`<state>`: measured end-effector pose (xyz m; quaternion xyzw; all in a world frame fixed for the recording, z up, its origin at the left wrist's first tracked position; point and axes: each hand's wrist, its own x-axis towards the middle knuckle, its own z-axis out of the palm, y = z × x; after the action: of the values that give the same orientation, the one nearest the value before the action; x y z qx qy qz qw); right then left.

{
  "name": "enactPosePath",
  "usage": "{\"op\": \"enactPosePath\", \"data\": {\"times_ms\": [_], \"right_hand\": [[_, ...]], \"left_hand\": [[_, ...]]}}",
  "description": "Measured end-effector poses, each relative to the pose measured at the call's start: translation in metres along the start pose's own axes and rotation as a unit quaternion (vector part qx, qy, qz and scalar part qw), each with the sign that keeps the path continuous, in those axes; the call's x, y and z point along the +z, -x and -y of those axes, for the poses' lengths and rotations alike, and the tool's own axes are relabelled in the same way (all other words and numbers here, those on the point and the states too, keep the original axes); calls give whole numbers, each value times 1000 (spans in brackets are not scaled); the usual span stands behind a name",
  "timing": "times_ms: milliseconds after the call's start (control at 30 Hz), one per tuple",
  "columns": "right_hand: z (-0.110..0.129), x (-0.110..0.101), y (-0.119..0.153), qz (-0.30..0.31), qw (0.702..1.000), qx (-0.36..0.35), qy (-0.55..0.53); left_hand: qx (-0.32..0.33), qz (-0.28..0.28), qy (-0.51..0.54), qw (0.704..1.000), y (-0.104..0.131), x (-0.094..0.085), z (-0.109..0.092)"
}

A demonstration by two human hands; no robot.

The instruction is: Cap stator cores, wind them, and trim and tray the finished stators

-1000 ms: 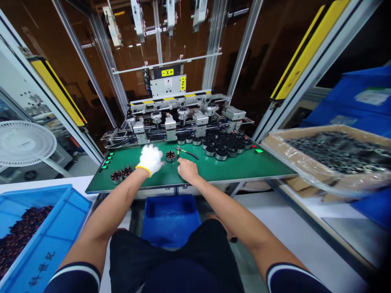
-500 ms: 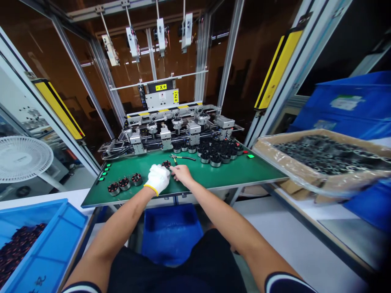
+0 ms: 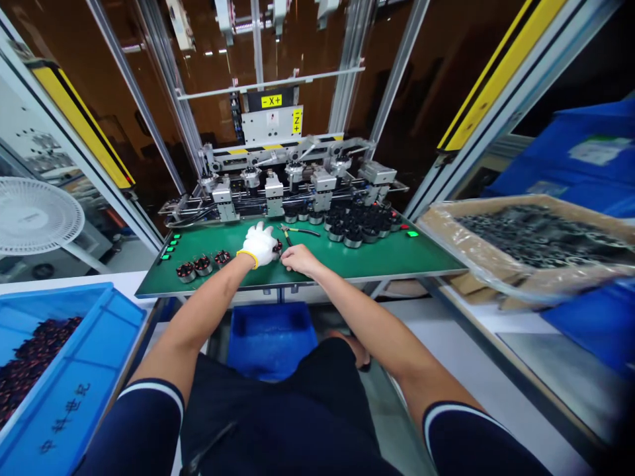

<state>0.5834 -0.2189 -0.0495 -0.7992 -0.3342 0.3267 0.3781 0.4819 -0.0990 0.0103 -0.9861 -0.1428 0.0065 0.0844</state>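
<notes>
My left hand (image 3: 260, 245), in a white glove with a yellow cuff, holds a motor stator (image 3: 277, 246) with dark and copper-coloured windings at the table's middle. Its fingers partly hide the stator. Bare and pinched closed, my right hand (image 3: 300, 260) is just to the right of it; whatever is between the fingertips is too small to make out. Behind the hands lie pliers (image 3: 303, 231) with yellow-and-black handles, jaws toward the left. Three wound stators (image 3: 202, 266) with loose wire ends stand to the left of my glove.
Many black-topped stators (image 3: 353, 237) crowd the green table (image 3: 397, 256) at right. Behind stands a winding machine (image 3: 274, 195) with metal clamps. A blue bin (image 3: 106, 330) of wound parts is at left, a lined carton (image 3: 446, 248) of dark parts at right. Below sits a blue crate (image 3: 270, 344).
The view has tilted downward. My left hand's fingers have spread from a tighter curl, with the stator now at its right side. My right hand has come slightly away from it, still pinched.
</notes>
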Motion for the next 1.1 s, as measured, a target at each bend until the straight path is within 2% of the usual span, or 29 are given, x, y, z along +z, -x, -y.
{"op": "enactPosePath", "data": {"times_ms": [167, 300, 400, 467, 567, 667, 700, 767, 833, 867, 900, 967, 1033, 1100], "right_hand": [[-17, -20, 15, 20, 1000, -23, -2], [-21, -42, 38, 44, 997, -58, -32], [-29, -59, 61, 63, 989, -95, -95], [-39, -63, 76, 48, 979, -114, -160], [-46, -43, 91, 26, 955, -132, -265], [-38, 0, 100, 82, 916, -151, -362], [-32, 14, 103, 118, 890, -164, -409], [-23, 34, 111, 188, 818, -189, -509], [-17, 44, 121, 245, 751, -200, -579], [-15, 45, 126, 266, 734, -200, -592], [-14, 46, 131, 285, 722, -200, -598], [-12, 48, 140, 319, 712, -197, -594], [-10, 53, 146, 339, 720, -186, -576], [-9, 59, 148, 340, 744, -173, -548]], "left_hand": [[28, 9, 21, 999, -3, 5, 5], [37, -16, 25, 999, 3, 6, 8], [39, -55, 18, 998, 24, 2, 8], [44, -80, 13, 996, 48, -4, 4], [105, -171, 5, 980, 89, -22, -10], [205, -283, -13, 937, 124, -45, -29], [224, -300, -14, 927, 133, -51, -34], [237, -321, 12, 917, 148, -56, -37], [206, -350, 91, 909, 163, -50, -35], [180, -364, 150, 901, 170, -44, -34], [152, -367, 215, 892, 176, -36, -33], [100, -324, 351, 873, 186, -16, -37], [81, -258, 471, 840, 192, 1, -47], [89, -227, 555, 795, 194, 12, -58]]}}
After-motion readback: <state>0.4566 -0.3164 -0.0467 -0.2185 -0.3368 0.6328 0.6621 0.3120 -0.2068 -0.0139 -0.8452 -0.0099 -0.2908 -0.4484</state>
